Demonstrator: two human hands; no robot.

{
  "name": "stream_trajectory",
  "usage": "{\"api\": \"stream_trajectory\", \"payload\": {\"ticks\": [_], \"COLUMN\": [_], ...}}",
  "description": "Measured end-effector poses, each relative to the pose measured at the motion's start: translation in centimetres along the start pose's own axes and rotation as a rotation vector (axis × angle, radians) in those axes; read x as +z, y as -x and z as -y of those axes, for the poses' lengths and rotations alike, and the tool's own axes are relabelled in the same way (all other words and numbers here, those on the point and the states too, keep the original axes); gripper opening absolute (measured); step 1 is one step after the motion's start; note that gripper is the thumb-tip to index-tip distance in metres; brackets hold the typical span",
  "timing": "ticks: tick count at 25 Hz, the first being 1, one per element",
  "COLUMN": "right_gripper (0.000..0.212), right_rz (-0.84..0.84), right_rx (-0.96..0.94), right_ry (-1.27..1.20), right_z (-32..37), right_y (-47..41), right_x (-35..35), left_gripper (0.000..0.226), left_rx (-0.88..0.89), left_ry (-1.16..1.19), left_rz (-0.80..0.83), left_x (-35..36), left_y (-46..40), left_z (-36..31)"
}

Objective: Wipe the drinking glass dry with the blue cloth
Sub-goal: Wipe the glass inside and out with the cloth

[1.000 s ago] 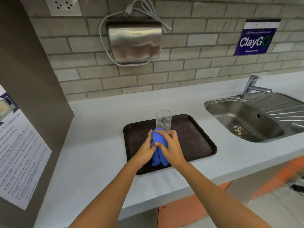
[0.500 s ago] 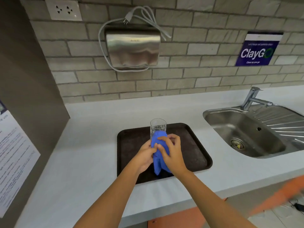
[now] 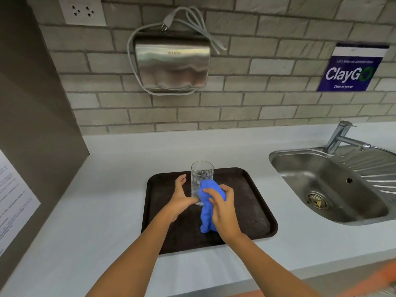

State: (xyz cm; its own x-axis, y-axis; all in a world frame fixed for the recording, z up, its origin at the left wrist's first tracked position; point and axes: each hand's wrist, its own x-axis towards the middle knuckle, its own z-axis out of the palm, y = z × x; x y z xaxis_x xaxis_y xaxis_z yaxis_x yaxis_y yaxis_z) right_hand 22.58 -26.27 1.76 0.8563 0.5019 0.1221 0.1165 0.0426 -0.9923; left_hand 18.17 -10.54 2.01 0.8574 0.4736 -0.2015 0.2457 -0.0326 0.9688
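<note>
A clear drinking glass stands upright on the dark brown tray. My right hand is shut on the bunched blue cloth and presses it against the glass's lower right side; the cloth's tail hangs down to the tray. My left hand is just left of the glass with its fingers spread and a small gap to the glass wall. Only its thumb reaches the glass's base.
The tray lies on a white counter. A steel sink with a tap is to the right. A brick wall behind carries a steel hand dryer, a socket and a blue sign. A grey side panel with a paper notice stands left.
My left hand has come off the cloth and glass and opened to the left. The right hand has carried the cloth round to the glass's right side. The camera moved closer.
</note>
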Motion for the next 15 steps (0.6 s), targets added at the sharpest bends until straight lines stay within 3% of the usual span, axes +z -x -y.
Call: {"api": "stream_trajectory", "payload": {"ticks": [3, 9, 12, 15], "right_gripper": [0.039, 0.032, 0.025, 0.035], "right_rz": [0.024, 0.011, 0.013, 0.023], "right_rx": [-0.016, -0.026, -0.197, -0.257], "right_ry": [-0.044, -0.020, 0.285, 0.583], "right_z": [0.5, -0.3, -1.0, -0.4], "right_y": [-1.5, -4.6, -5.4, -6.0], "right_x": [0.3, 0.2, 0.7, 2.2], "left_gripper": [0.088, 0.062, 0.053, 0.047], "left_rx": [0.027, 0.024, -0.071, -0.078], "left_ry": [0.002, 0.121, 0.252, 0.403], "left_rz": [0.119, 0.037, 0.003, -0.065], "left_x": [0.3, 0.9, 2.1, 2.5], "left_y": [-2.3, -3.9, -3.2, -2.4], "left_z": [-0.1, 0.1, 0.8, 0.9]}}
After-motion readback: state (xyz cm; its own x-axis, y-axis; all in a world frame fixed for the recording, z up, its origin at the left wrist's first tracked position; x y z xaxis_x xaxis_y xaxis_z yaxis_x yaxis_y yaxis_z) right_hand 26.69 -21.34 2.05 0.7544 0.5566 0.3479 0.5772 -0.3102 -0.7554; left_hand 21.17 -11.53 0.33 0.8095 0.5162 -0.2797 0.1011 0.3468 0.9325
